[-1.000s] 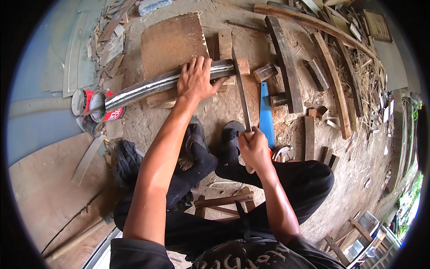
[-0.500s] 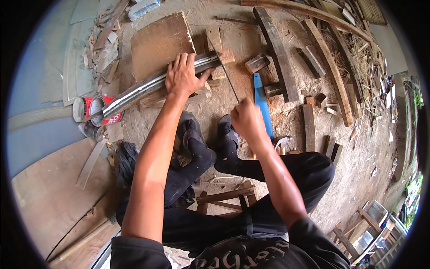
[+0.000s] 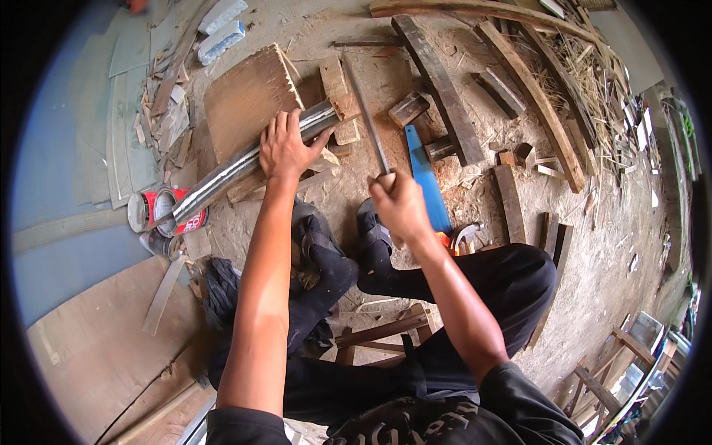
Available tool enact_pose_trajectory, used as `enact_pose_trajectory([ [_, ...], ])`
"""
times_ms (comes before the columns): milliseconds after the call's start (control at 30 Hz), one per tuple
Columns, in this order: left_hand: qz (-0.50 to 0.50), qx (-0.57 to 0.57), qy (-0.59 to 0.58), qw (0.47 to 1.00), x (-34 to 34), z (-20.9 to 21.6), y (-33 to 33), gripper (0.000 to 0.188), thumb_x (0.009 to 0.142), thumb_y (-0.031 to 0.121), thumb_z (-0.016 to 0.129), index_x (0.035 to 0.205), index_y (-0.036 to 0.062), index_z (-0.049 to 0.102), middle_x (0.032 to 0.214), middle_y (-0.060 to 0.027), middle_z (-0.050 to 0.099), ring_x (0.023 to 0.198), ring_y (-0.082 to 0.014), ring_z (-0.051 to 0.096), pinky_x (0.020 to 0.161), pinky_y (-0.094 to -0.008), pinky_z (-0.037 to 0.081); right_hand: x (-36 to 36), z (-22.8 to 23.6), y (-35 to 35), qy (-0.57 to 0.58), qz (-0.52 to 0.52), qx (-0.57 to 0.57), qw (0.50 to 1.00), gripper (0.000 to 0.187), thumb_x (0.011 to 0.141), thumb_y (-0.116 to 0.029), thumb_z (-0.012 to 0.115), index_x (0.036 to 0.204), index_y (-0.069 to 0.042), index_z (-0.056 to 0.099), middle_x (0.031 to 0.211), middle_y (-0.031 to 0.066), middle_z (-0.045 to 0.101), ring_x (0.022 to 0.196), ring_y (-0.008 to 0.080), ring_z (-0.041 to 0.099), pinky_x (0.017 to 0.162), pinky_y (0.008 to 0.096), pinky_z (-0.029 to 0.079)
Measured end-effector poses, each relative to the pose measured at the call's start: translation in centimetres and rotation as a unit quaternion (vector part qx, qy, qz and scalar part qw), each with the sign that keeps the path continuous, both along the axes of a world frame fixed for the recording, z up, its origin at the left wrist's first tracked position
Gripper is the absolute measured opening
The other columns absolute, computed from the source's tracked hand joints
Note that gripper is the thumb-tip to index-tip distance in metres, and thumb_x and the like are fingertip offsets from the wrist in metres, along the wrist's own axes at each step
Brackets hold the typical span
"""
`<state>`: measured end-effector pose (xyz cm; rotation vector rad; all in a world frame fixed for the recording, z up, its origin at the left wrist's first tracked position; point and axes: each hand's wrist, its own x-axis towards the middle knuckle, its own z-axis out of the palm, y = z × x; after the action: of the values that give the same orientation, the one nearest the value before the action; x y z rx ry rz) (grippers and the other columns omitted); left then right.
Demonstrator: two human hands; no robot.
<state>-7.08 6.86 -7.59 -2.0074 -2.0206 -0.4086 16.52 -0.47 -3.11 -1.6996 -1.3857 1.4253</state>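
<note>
My left hand (image 3: 285, 144) is clamped over a long dark wooden beam (image 3: 213, 182) with a white stripe along it. Its fingers lie across the top and the thumb points toward the beam's right end. That end lies over scrap wood blocks (image 3: 340, 92). My right hand (image 3: 400, 204) is closed round the wooden handle of a long, narrow metal tool (image 3: 368, 122), whose blade points away from me. The blade is seen edge-on, so I cannot tell its exact kind. It stands just right of the beam's end, apart from it.
A blue saw (image 3: 425, 178) and a hammer (image 3: 466, 236) lie right of my right hand. Beyond are timber lengths (image 3: 439, 89) and offcuts. Red cans (image 3: 169, 204) stand by the beam's left end. A brown board (image 3: 248, 100) lies behind it; a small wooden stool (image 3: 382, 331) is below me.
The metal tool has shifted from across the beam's end to its right, its handle drawn nearer me. My left hand keeps its hold on the beam. The whole view has turned slightly.
</note>
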Motion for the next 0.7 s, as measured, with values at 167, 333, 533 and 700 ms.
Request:
enact_pose_trajectory([
  [167,-0.011,0.011,0.004,1.0,-0.4,-0.4,0.2,0.075,0.087,0.075,0.056,0.121,0.0087,0.062,0.108,-0.0132,0.062,0.103,-0.0335,0.063,0.085,-0.0473,0.051,-1.2,-0.7,-0.8,-0.03,0.045,0.024,0.998,0.029,0.092,-0.019,0.066,0.093,0.009,0.06,0.079,0.0291,0.067,0.081,0.0423,0.068,0.073,0.0497,0.052],
  [333,-0.014,0.027,0.0,1.0,-0.5,-0.2,-0.1,0.075,0.085,0.077,0.058,0.116,0.0085,0.062,0.103,-0.0116,0.061,0.1,-0.0324,0.063,0.081,-0.0469,0.052,-0.2,-1.6,-1.6,-0.064,0.074,0.069,0.993,0.027,0.092,-0.017,0.067,0.087,0.008,0.06,0.068,0.0258,0.062,0.066,0.0353,0.07,0.061,0.0455,0.05],
  [533,-0.01,-0.014,-0.027,0.999,0.4,0.1,0.4,0.079,0.081,0.078,0.064,0.117,0.008,0.064,0.107,-0.0098,0.062,0.104,-0.0312,0.063,0.086,-0.0486,0.05,-3.4,-0.1,7.6,-0.024,0.155,0.018,0.987,0.032,0.094,-0.013,0.055,0.07,0.009,0.053,0.053,0.0226,0.057,0.037,0.0355,0.06,0.032,0.044,0.041],
  [700,-0.023,-0.004,0.002,1.0,-0.6,-0.6,0.3,0.078,0.082,0.077,0.063,0.118,0.0089,0.063,0.102,-0.009,0.06,0.1,-0.0314,0.062,0.084,-0.0499,0.048,-1.2,-2.0,1.4,-0.132,0.172,0.183,0.959,0.022,0.088,-0.012,0.061,0.078,0.008,0.062,0.076,0.0338,0.062,0.079,0.0502,0.067,0.075,0.0546,0.055],
])
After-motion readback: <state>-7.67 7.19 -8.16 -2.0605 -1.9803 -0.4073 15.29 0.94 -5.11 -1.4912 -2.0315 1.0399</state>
